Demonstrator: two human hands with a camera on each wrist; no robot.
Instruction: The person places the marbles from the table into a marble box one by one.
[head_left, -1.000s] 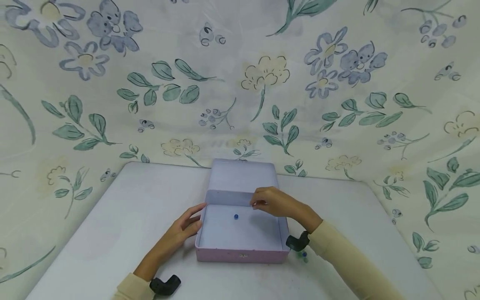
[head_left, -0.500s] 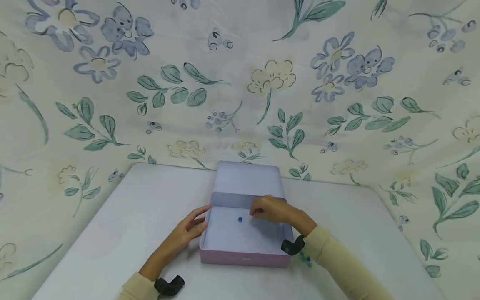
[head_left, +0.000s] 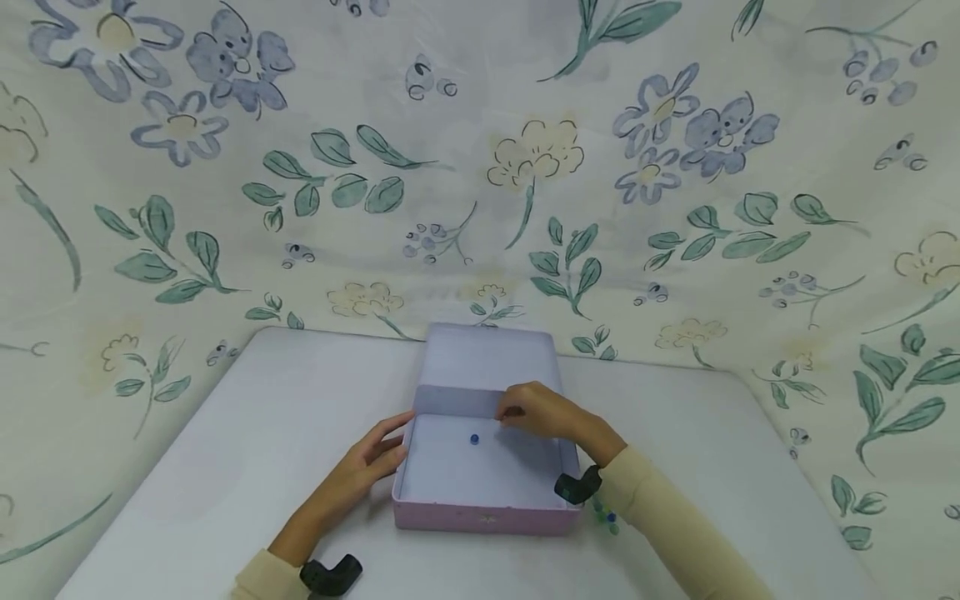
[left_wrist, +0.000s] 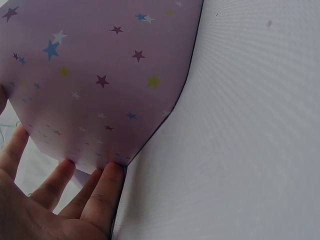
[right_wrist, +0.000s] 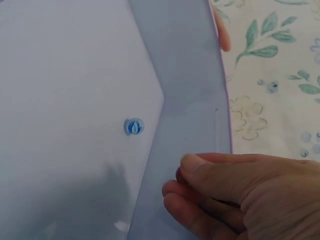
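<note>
- A pink box (head_left: pixel 480 500) with a star pattern sits open on the white desk (head_left: pixel 225 467), its lid (head_left: pixel 483 358) lying back on the far side.
- One blue marble (head_left: pixel 474 439) lies on the box floor, near the far wall and free of both hands.
- The left hand (head_left: pixel 371 458) rests with straight fingers (left_wrist: pixel 107 192) against the left outer wall, steadying the box.
- The right hand (head_left: pixel 543 414) hovers over the far right part of the box, fingers curled; I cannot tell whether it pinches anything.
- More marbles (head_left: pixel 607 518) lie on the desk right of the box, so filling looks barely begun.
- The right sleeve hides most of them.
</note>
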